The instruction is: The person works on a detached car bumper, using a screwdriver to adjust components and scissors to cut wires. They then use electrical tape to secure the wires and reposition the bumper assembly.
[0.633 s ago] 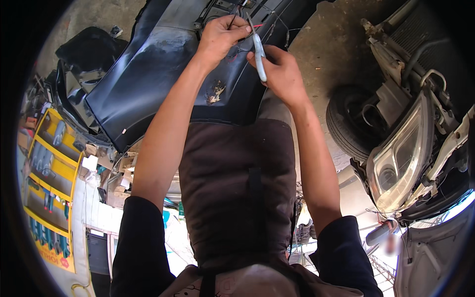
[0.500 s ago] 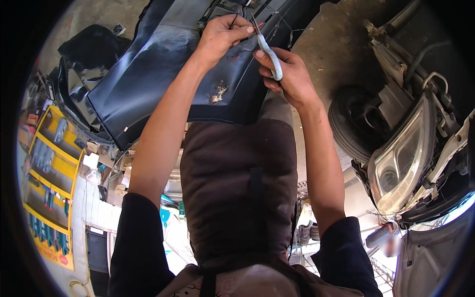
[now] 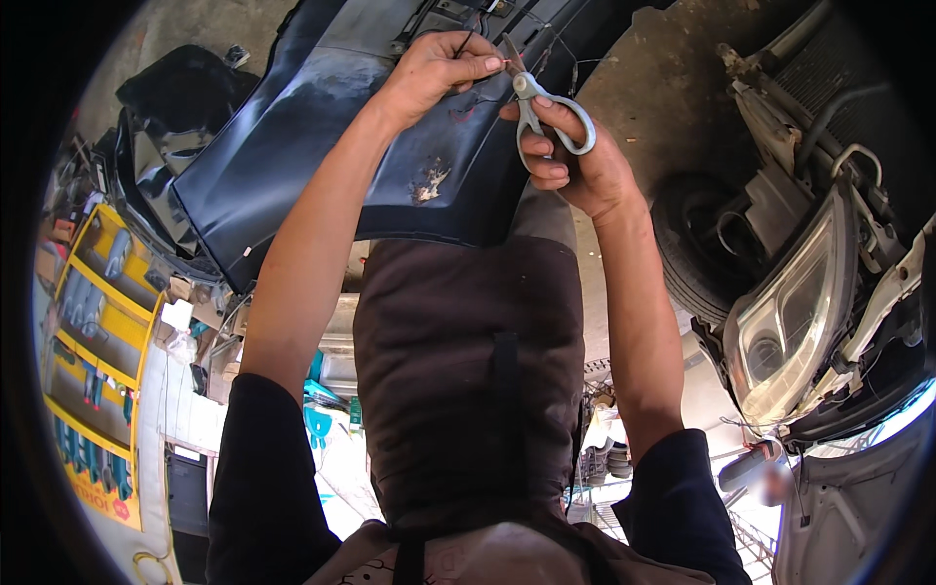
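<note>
My left hand (image 3: pixel 436 76) is closed in a pinch on a thin dark wire (image 3: pixel 467 41) above the black car body panel (image 3: pixel 322 146). A short reddish end of the wire pokes out past the fingertips. Close by on the right, my right hand (image 3: pixel 592 166) has its thumb and fingers in the grey-blue handles of a pair of scissors (image 3: pixel 526 86). The handles are spread apart, and the blades point up beside the wire's end. Whether the blades touch the wire I cannot tell.
To the right lie a tyre (image 3: pixel 682 244), a headlight (image 3: pixel 792 302) and vehicle front parts. A yellow tool rack (image 3: pixel 146 336) stands at the left. Loose thin wires (image 3: pixel 573 63) hang beyond the scissors. A chipped patch (image 3: pixel 429 182) marks the panel.
My right hand has turned the scissors so their handles face me and have spread apart. The longer red piece seen by the left fingertips now shows only as a short end. My left hand has barely moved.
</note>
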The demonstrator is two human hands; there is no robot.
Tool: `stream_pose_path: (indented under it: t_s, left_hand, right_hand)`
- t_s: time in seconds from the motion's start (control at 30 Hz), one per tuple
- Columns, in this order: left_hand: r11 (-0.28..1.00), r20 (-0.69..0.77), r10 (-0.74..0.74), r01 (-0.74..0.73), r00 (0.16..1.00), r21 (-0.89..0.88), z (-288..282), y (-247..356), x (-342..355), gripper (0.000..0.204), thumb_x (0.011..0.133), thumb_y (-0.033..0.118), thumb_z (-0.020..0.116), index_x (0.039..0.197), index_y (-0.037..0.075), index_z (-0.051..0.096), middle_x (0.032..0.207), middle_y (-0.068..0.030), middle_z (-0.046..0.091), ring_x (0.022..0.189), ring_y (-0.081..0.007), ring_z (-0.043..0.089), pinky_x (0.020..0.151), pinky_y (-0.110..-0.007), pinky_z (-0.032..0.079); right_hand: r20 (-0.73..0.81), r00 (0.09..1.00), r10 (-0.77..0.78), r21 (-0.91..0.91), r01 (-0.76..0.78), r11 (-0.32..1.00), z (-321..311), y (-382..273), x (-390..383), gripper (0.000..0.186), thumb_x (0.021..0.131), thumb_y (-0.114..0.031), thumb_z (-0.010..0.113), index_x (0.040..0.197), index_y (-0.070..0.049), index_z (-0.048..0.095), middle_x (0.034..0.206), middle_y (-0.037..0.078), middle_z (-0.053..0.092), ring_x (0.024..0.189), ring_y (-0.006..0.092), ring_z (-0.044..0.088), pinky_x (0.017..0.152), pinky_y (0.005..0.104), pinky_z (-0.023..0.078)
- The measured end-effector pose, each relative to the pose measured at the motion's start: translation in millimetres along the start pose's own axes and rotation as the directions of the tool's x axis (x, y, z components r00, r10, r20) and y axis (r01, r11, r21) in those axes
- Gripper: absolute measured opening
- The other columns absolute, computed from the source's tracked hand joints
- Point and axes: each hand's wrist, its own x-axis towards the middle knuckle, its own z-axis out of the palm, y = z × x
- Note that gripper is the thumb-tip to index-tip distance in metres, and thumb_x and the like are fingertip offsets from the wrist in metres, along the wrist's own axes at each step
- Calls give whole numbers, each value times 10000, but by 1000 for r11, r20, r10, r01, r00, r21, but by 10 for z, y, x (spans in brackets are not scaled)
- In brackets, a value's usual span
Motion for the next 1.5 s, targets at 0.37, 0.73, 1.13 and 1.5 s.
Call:
stream_pose_path:
  t_s: [0.37, 0.73, 1.13, 1.5]
  left_hand:
    - [995, 103, -82, 87, 991, -45, -36, 57, 37, 301, 888, 238, 716, 1056, -10, 682, 869, 11, 633, 669, -65, 428, 612, -215, 351]
    - [979, 34, -124, 128, 992, -158, 11, 105, -52, 327, 966, 228, 638, 1183, -15, 613, 713, 69, 409, 594, -33, 351, 626, -223, 357]
    - [992, -220, -90, 67, 971, -109, 217, 242, -52, 233, 977, 258, 627, 949, 27, 611, 675, 21, 497, 626, -69, 501, 601, -225, 448]
    - [997, -247, 41, -23, 968, 75, 180, 316, -30, 263, 983, 264, 621, 1073, 21, 666, 864, -27, 652, 817, -104, 618, 704, -234, 496]
  right_hand:
    - [41, 999, -32, 178, 25, 984, 43, 128, 17, 390, 984, -371, 573, 1137, -14, 607, 692, -27, 447, 491, 69, 364, 449, 212, 291]
    - [-511, 820, -258, 135, 373, 918, -816, 269, -134, 366, 904, -414, 669, 1061, -88, 616, 738, 23, 544, 667, 153, 541, 634, 307, 457]
    - [-618, 379, -689, -752, -30, 658, -1048, 349, -180, 460, 826, -246, 770, 1124, 33, 558, 845, 185, 695, 610, 241, 689, 523, 368, 565]
    - [-127, 617, -777, -972, -234, -27, -762, -976, 1048, 352, 859, -221, 641, 1126, 7, 605, 1161, 243, 641, 1076, 401, 632, 897, 465, 522]
